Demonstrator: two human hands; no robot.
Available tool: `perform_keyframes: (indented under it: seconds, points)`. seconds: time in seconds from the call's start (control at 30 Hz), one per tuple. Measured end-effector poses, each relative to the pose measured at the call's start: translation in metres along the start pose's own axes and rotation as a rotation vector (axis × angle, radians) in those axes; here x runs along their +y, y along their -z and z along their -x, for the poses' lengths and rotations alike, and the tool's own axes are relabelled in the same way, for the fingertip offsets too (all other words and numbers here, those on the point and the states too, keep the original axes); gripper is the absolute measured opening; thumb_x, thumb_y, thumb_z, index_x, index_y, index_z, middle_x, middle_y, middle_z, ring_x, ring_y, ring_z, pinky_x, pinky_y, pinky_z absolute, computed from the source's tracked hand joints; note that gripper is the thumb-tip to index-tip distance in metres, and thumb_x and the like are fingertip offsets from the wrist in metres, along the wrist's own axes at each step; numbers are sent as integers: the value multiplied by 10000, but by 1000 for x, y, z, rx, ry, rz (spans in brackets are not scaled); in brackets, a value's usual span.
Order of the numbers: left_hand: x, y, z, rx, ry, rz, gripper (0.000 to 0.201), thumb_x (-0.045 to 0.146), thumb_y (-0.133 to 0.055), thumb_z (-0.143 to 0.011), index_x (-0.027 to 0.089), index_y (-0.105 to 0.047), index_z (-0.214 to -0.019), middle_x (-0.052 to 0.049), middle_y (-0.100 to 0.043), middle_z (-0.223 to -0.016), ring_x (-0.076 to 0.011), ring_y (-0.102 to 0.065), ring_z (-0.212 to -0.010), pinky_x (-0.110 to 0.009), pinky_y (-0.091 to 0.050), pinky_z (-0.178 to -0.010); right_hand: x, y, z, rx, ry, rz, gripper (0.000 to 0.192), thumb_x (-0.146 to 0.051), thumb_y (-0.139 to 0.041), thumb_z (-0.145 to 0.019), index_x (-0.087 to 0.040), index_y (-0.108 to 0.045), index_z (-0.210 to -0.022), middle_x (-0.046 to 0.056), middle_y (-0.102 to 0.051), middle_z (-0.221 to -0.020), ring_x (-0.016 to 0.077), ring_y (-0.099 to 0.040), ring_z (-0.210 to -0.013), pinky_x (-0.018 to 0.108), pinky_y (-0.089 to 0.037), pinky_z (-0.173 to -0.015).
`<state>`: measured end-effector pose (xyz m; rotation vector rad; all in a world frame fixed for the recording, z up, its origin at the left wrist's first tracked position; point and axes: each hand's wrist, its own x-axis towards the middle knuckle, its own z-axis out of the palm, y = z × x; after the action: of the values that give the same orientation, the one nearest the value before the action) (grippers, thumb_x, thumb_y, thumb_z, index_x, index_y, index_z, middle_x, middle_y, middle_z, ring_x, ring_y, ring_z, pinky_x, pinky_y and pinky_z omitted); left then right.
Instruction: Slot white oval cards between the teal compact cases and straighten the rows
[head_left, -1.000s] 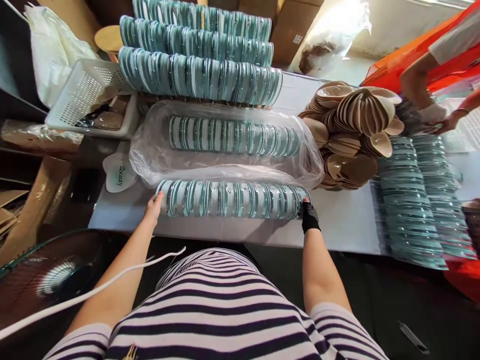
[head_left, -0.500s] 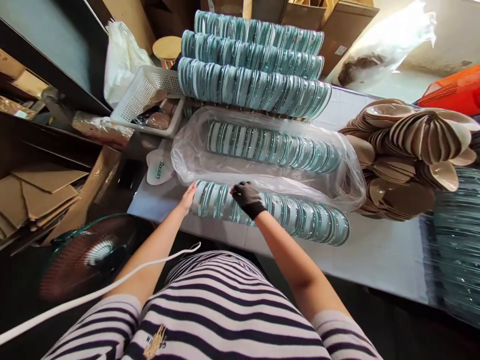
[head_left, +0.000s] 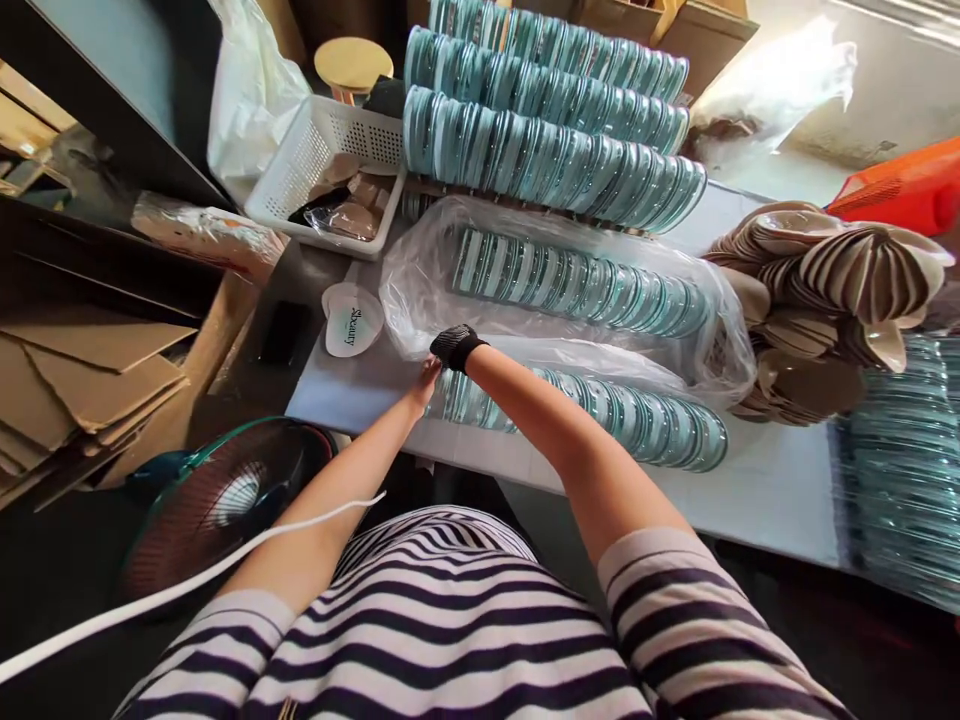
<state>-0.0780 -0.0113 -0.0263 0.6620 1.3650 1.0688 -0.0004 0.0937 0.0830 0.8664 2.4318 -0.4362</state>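
- My bare left hand [head_left: 422, 385] pressed flat against the near end of the long row of teal-rimmed clear plastic lids [head_left: 592, 415], steadying it.
- My black-gloved right hand [head_left: 453, 345] reached across to the mouth of the clear plastic bag [head_left: 420, 300]; its grip was hidden.
- The row lay along the white counter [head_left: 757, 490], just before the bag.

My bare left hand [head_left: 424, 383] presses the near end of the row of teal lids [head_left: 600, 415] on the white table [head_left: 750, 495]. My gloved right hand [head_left: 452, 345] grips the clear plastic bag [head_left: 420, 300] just above it.
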Motion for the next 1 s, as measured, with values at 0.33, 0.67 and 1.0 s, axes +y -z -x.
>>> perform_keyframes:
  seconds: [0.33, 0.67, 1.0]
  points:
    - [-5, -3, -13, -6, 91, 39, 618, 453, -485, -950, 235, -342, -1510, -90, -408, -1542, -219, -388, -1416, -372, -294, -1168, -88, -139, 78, 113, -273, -300, 372, -342, -368, -988, -222, -601, -1253, 126, -703, -1141, 242, -666, -1038, 319, -488, -829]
    - [1, -7, 1, 29, -334, -374, 639, 484, -592, -876, 239, -461, -1452, -84, -243, -1616, -274, -164, -1502, -429, -115, -1228, -51, -123, 98, 235, -496, -343, 417, -389, -299, -1014, -232, -642, -1193, 99, -704, -1142, 212, -671, -1024, 270, -479, -791]
    - [8, -14, 11, -113, -549, -714, 394, 437, -623, -853, 257, -692, -1196, -99, -566, -1349, -365, -230, -1455, -538, -181, -1202, 45, -25, 39, -58, -341, -159, 343, -243, -609, -846, -116, -692, -1153, 198, -691, -1136, 277, -658, -1071, 352, -512, -879]
